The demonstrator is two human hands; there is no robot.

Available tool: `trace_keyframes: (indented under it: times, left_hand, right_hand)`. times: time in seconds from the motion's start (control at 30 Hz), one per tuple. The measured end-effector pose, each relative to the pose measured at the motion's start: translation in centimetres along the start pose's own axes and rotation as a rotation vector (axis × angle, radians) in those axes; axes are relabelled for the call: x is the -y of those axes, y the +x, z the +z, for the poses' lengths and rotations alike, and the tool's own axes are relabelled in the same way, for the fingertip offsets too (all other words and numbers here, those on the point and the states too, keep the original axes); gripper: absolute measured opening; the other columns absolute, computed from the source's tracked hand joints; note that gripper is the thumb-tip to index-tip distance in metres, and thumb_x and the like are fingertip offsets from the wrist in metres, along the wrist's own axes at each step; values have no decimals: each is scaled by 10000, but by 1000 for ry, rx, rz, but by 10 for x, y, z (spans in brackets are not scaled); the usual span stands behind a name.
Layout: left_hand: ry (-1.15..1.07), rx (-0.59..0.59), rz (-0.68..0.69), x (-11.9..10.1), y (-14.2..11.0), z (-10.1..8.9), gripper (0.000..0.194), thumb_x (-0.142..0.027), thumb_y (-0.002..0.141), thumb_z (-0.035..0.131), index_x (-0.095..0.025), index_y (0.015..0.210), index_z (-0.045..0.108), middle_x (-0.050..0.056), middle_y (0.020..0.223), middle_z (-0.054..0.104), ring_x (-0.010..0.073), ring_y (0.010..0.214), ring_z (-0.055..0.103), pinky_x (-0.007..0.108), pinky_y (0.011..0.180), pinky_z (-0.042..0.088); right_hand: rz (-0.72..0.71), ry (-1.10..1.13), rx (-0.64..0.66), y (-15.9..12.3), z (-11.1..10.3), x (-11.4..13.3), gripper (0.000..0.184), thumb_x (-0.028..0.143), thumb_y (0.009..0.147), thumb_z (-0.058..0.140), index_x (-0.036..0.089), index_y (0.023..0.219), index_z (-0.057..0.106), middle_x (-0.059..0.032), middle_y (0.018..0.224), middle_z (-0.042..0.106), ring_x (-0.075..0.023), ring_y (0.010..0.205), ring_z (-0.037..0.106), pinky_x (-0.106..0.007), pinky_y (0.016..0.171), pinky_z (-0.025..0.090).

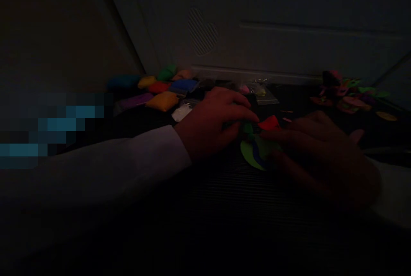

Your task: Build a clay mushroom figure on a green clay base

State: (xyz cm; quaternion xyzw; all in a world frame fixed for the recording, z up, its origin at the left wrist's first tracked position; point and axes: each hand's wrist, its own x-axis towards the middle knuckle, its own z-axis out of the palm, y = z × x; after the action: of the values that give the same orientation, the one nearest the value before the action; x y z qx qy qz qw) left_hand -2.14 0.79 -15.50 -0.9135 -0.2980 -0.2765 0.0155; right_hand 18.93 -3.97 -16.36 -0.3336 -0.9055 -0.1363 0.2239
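Observation:
The scene is very dark. A flat light green disc [247, 151], apparently modelling clay, lies on the dark ribbed surface with a wavy blue strip [257, 156] across it. A small dark green piece [247, 128] sits at its far edge, and a bright red piece [270, 123] is just behind. My left hand [218, 121] reaches in from the left, fingers apart, thumb and index tips near the dark green piece. My right hand [324, 156] is over the disc's right side with index and thumb apart; its fingers partly cover the disc.
Several coloured clay packets, including an orange packet [163, 101] and a blue packet [183, 85], lie at the back left. A clear bag [266, 96] is behind the hands. Colourful shaped pieces [351, 89] are heaped at the back right, before a pale panel [272, 49].

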Motion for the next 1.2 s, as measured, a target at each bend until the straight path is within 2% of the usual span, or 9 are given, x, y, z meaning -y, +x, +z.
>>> trace_keyframes:
  times: [0.1, 0.17, 0.27, 0.33, 0.63, 0.87, 1.03, 1.1, 1.2]
  left_hand:
    - [-26, -7, -41, -3, -1, -3, 365, -118, 728, 476, -193, 1076, 556, 35, 1128, 559, 166, 1098, 451, 327, 964, 324]
    - [-98, 20, -134, -6, -4, -6, 531, -149, 691, 531, -174, 1212, 429, 56, 1186, 520, 180, 1112, 447, 322, 955, 341]
    - [-210, 173, -307, -6, -11, -10, 917, -282, 597, 666, -191, 1351, 152, 89, 1196, 498, 233, 1072, 489, 360, 896, 397]
    - [-226, 240, -374, -6, -15, -11, 1034, -384, 567, 695, -263, 1360, 43, 60, 1133, 543, 248, 1022, 526, 407, 882, 401]
    - [-290, 248, -422, -7, -18, 2, 1032, -397, 608, 672, -287, 1351, -36, 44, 1082, 570, 231, 1044, 524, 441, 943, 348]
    - [-195, 205, -385, -7, -20, 9, 950, -433, 648, 631, -230, 1357, 32, 78, 1086, 550, 243, 1069, 489, 456, 942, 338]
    - [-86, 105, -374, -11, -19, 11, 925, -478, 633, 625, -179, 1336, 102, 114, 1105, 487, 249, 1018, 474, 452, 888, 366]
    - [-31, 62, -344, -13, -19, 6, 763, -451, 646, 620, -164, 1265, 277, 118, 1087, 464, 251, 1008, 451, 451, 873, 365]
    - [38, 57, -243, -18, -20, -1, 351, -397, 668, 615, -213, 964, 573, 76, 1002, 470, 247, 976, 433, 443, 847, 353]
  right_hand:
    - [160, 115, -78, -6, -2, -8, 163, 219, 812, 457, 186, 970, 483, -20, 849, 518, -120, 752, 475, -283, 660, 369]
    - [261, 160, -113, -10, -3, -14, 164, 219, 795, 478, 182, 954, 460, -23, 866, 509, -121, 768, 482, -271, 659, 395]
    - [319, 159, -84, -14, -4, -21, 208, 227, 785, 485, 177, 984, 447, -41, 916, 505, -143, 827, 489, -285, 695, 418]
    - [345, 165, -72, -14, -4, -22, 211, 213, 780, 482, 178, 986, 450, -44, 927, 507, -146, 833, 488, -293, 707, 418]
    - [407, 185, -169, -5, 4, -34, 244, 188, 737, 472, 145, 977, 466, -44, 910, 532, -131, 801, 511, -274, 699, 432]
    - [435, 122, -186, -5, 7, -47, 264, 265, 791, 501, 105, 1001, 492, -45, 889, 527, -108, 774, 507, -278, 706, 432]
    - [473, 92, -178, -6, 7, -58, 309, 351, 849, 458, 97, 1022, 498, -54, 931, 519, -111, 835, 510, -303, 758, 446]
    - [503, 84, -187, -7, 6, -64, 307, 343, 853, 454, 97, 1031, 496, -58, 948, 519, -114, 849, 513, -303, 760, 451]
    - [555, 76, -205, -9, 4, -74, 303, 335, 854, 454, 96, 1036, 496, -61, 957, 519, -114, 853, 516, -298, 753, 459]
